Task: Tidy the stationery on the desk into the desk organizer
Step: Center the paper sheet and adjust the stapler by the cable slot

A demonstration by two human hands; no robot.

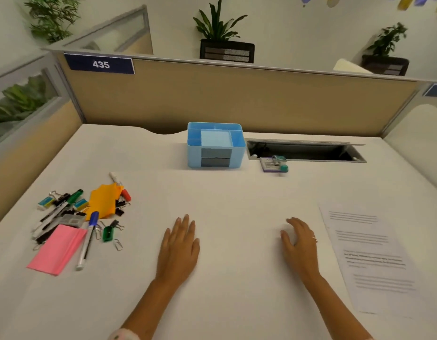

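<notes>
A blue desk organizer [216,155] stands at the back middle of the white desk, with a pale blue pad in its top. A heap of stationery lies at the left: a pink sticky pad [56,249], an orange sticky pad [104,200], a blue-capped marker [88,239], a green-capped marker [74,197], a red-capped marker [120,186], two erasers [45,201], a green sharpener [107,233], binder clips [120,207] and paper clips [118,244]. My left hand [179,246] lies flat on the desk, fingers straight. My right hand [299,241] rests on the desk, fingers loosely bent. Both hold nothing.
A small stapler on a purple box [273,164] sits right of the organizer, by an open cable slot [305,150] in the desk. A printed sheet of paper [369,258] lies at the right. Beige partition walls enclose the desk's back and left.
</notes>
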